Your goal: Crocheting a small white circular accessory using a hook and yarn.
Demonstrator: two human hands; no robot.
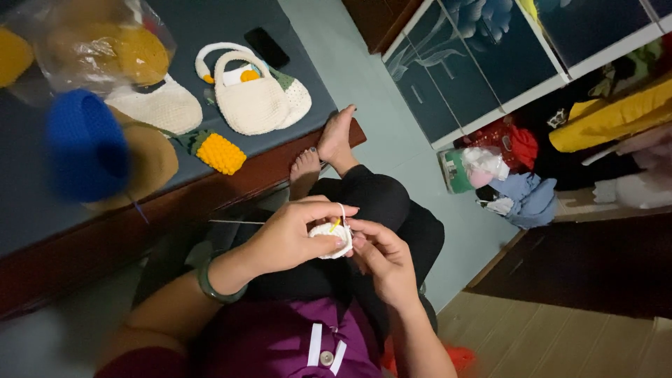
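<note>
A small white crocheted piece (334, 240) sits between both hands above my lap. My left hand (290, 234) pinches it from the left, with a strand of white yarn (341, 210) looped over the forefinger and a green bangle (213, 283) on the wrist. My right hand (381, 255) holds the piece from the right, fingers closed around what looks like a yellow-handled crochet hook (335, 224). A thin yarn strand (234, 222) runs off to the left.
A low dark-topped table (210, 178) at left carries a white crocheted bag (250, 98), a yellow crocheted piece (220, 152), a blue yarn item (84, 143), a plastic bag (98, 42) and a black phone (266, 47). My bare feet (329, 143) rest by its edge. A clothes pile (511, 175) lies at right.
</note>
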